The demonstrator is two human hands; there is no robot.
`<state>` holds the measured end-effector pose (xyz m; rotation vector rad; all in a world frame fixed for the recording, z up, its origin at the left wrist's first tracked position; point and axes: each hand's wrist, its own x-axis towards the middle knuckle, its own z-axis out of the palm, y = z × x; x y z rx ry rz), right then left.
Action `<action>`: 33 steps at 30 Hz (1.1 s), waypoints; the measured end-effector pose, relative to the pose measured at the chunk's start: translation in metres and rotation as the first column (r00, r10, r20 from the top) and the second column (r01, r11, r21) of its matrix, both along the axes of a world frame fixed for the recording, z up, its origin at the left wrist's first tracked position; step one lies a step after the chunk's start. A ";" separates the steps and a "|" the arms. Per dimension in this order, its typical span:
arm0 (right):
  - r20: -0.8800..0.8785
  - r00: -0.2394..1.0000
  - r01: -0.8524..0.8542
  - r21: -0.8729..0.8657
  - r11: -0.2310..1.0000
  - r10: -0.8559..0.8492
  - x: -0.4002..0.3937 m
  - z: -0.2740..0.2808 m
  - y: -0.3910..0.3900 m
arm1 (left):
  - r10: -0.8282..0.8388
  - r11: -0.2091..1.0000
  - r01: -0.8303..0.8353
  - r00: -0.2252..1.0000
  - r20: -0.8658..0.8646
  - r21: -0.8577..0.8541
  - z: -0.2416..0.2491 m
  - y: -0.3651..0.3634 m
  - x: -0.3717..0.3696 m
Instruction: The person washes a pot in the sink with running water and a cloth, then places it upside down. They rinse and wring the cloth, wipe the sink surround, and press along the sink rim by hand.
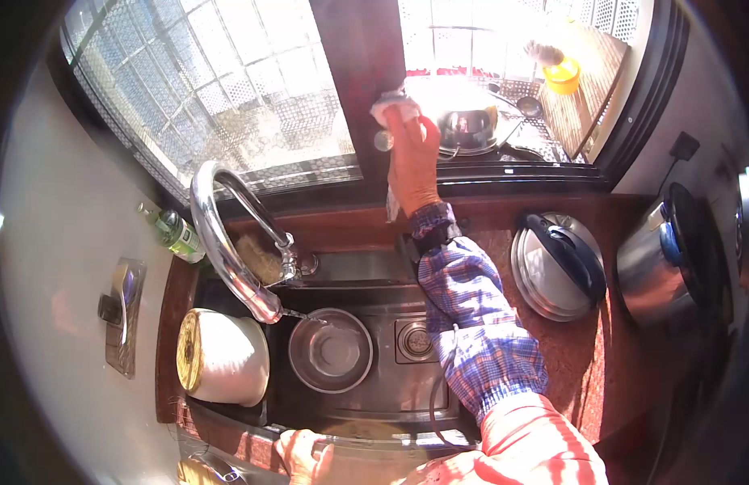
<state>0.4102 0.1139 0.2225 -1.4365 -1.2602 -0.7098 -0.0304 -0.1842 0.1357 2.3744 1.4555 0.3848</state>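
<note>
My right hand (413, 158) reaches up to the dark middle post of the window (362, 61), its fingers closed on a crumpled white cloth (393, 105) pressed against the post. A strip of white shows below the wrist. My left hand (303, 457) lies on the front edge of the sink with its fingers extended and nothing visible in it. Between the hands is the sink (391, 396), with a metal bowl (332, 350) in it. From the curved chrome faucet (233, 279), a thin stream of water runs toward the bowl.
A white pot (229, 356) lies tilted at the sink's left, near a green bottle (179, 234). On the right counter are a round lid with a black handle (556, 267) and a metal pot (653, 263). Outside the open pane sit a shiny pan (469, 129) and a yellow container (562, 75).
</note>
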 end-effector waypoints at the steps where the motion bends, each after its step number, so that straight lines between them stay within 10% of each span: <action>1: 0.018 0.999 0.051 0.020 0.999 -0.051 -0.005 -0.036 0.004 | 0.001 1.000 -0.001 1.000 -0.011 0.016 0.000 -0.001 0.000; 3: -0.057 0.991 0.105 -0.272 0.957 -0.125 -0.024 -0.081 -0.015 | 0.000 0.999 0.000 1.000 -0.020 0.033 -0.002 -0.002 -0.001; 10: -0.363 0.930 -0.109 -0.418 0.902 -0.056 -0.042 -0.110 -0.041 | 0.039 0.994 -0.017 0.980 0.194 -0.112 -0.049 0.001 -0.035; 16: -0.044 0.999 -0.051 -0.666 0.744 0.029 -0.037 -0.129 -0.088 | 0.063 0.998 -0.063 0.997 0.039 0.004 -0.018 -0.001 -0.008; 23: -0.270 0.909 -0.405 -0.399 0.823 0.317 -0.062 -0.124 -0.097 | 0.072 0.997 -0.071 0.997 0.034 -0.028 -0.017 -0.002 -0.007; 26: -0.104 0.995 -0.064 -0.573 0.817 0.004 -0.030 -0.102 -0.097 | 0.075 0.997 -0.075 0.996 0.040 -0.009 -0.018 -0.002 -0.007; 28: -0.171 0.984 -0.018 -0.368 0.930 -0.049 0.017 -0.101 -0.107 | 0.082 0.997 -0.083 0.996 0.045 0.008 -0.017 -0.003 -0.006; 33: -0.131 0.945 0.099 -0.759 0.643 -0.299 0.066 -0.102 -0.135 | 0.098 0.995 -0.099 0.995 0.034 0.008 -0.019 -0.003 -0.006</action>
